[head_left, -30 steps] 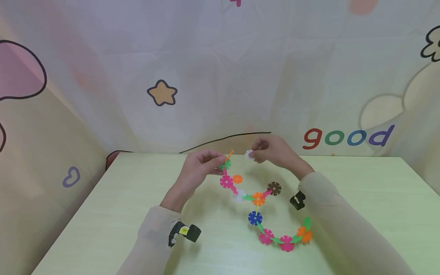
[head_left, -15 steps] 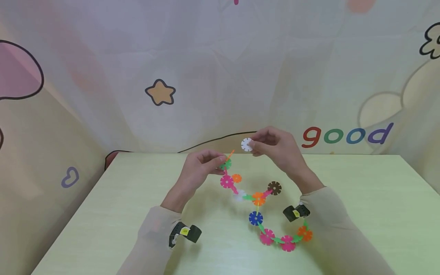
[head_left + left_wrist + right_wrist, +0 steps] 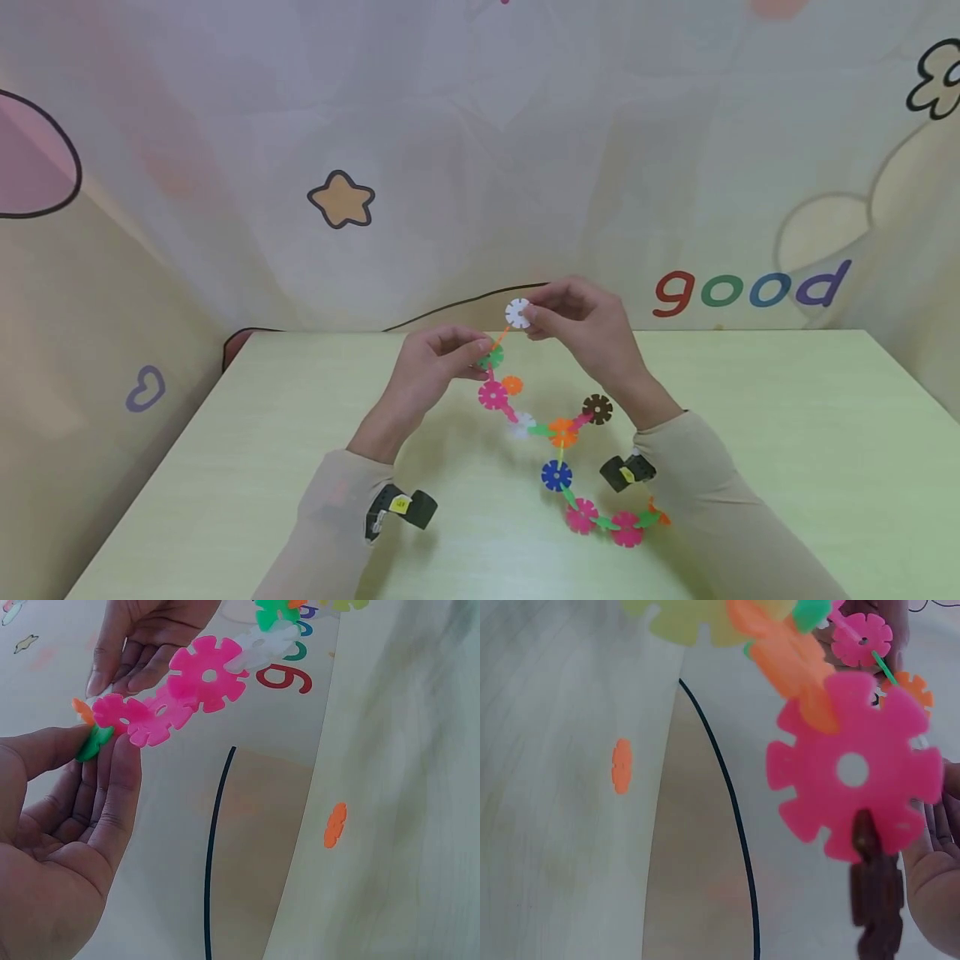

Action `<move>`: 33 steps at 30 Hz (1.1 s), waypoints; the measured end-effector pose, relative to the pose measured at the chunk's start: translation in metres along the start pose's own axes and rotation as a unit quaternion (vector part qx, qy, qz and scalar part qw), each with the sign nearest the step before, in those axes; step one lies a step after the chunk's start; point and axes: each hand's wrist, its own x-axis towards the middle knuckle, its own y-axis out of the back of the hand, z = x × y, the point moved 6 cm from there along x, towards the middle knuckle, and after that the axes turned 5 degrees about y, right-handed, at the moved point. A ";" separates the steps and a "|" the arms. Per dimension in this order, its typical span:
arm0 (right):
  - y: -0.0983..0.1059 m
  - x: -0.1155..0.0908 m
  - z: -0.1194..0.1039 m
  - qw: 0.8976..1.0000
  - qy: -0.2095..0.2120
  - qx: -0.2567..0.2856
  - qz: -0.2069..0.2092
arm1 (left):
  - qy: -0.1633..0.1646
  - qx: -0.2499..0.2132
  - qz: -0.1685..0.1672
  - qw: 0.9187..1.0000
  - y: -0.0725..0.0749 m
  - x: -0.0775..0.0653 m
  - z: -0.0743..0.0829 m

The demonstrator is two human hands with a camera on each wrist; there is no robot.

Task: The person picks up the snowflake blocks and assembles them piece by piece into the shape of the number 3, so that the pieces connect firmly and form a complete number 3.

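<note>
My left hand pinches a green notched disc between thumb and fingers; it ends a chain of interlocking plastic discs. An orange disc, seen edge-on in the head view, projects from the green one. My right hand pinches a white notched disc, which meets the orange disc's upper end; whether they interlock, I cannot tell. Below hang a pink disc, an orange one and a side branch ending in a brown disc. Further down come a blue disc and more pink and green ones.
A loose orange disc lies on the pale wooden table behind the chain. The right sleeve partly covers the chain's lower right end. A printed cloth hangs behind the table. Black cameras are strapped to both wrists.
My right hand has raised the white disc and carried it left, up to the orange disc's tip. My left hand keeps its hold on the green disc, nearly still.
</note>
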 end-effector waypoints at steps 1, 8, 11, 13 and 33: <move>-0.001 0.000 0.000 1.000 -0.001 -0.001 -0.002 | 0.000 0.001 0.000 1.000 0.000 0.000 0.000; -0.003 -0.001 0.000 1.000 -0.003 -0.004 -0.008 | -0.002 0.004 0.000 1.000 0.001 0.000 0.000; -0.003 -0.001 0.000 1.000 -0.003 -0.008 -0.007 | -0.001 0.003 0.001 1.000 0.000 0.000 0.000; -0.003 -0.001 0.000 1.000 -0.001 -0.014 -0.005 | 0.001 0.002 0.002 1.000 0.000 0.000 0.000; -0.014 -0.006 0.003 1.000 0.006 -0.004 -0.014 | -0.007 0.029 0.035 0.999 0.002 0.000 0.001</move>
